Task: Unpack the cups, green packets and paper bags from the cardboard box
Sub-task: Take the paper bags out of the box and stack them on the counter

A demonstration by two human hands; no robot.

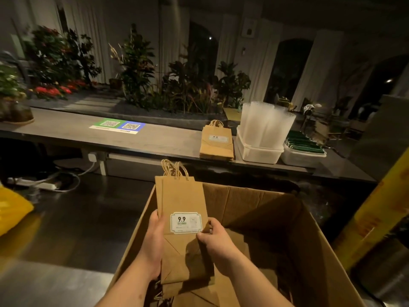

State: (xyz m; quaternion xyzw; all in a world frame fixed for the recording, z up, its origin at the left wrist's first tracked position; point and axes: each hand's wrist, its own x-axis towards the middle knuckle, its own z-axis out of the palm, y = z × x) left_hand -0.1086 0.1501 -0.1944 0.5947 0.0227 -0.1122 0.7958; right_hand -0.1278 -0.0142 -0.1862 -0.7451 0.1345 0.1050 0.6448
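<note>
While held upright over the box [254,196], gripped round one edge by the left hand [155,235] and pinched at the other by the right hand [218,242]: loose sheaf of bags [183,200], liable to fan and drop back in before reaching the counter [155,140] pile [217,147].

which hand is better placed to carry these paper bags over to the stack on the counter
Probably the left hand: it wraps the left edge of the held paper bags, while the right hand only pinches the right edge. The stack on the counter lies nearly straight ahead, reachable by either.
</note>
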